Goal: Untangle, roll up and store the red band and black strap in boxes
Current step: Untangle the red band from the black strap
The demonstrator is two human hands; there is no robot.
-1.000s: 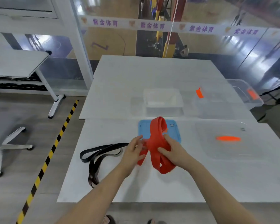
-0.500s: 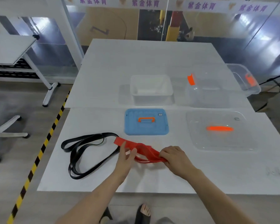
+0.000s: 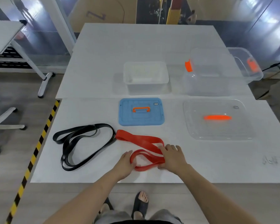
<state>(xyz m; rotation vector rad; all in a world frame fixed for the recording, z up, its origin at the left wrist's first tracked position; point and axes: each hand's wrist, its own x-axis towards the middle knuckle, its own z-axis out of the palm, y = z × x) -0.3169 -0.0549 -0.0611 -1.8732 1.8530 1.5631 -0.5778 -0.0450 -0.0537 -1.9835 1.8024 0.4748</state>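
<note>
White table (image 3: 152, 46) with both storage boxes open and empty. The large clear box (image 3: 217, 78) stands beyond and right of the blue lid (image 3: 141, 112), and its clear lid (image 3: 217, 130) lies directly right. The small white box (image 3: 145, 76) stands just beyond the blue lid. The black strap (image 3: 81, 143) lies in loose loops to the lid's near left, apparently free of the red band (image 3: 141, 139) but unrolled. The band lies just nearer than the lid, still crossed over itself, so untangling appears largely done while rolling and boxing remain for both. The right hand (image 3: 173, 157) rests flat, fingers spread, pressing the band's crossing. The left hand (image 3: 124, 164), fingers extended, touches the loop's bend, with no grip evident.
</note>
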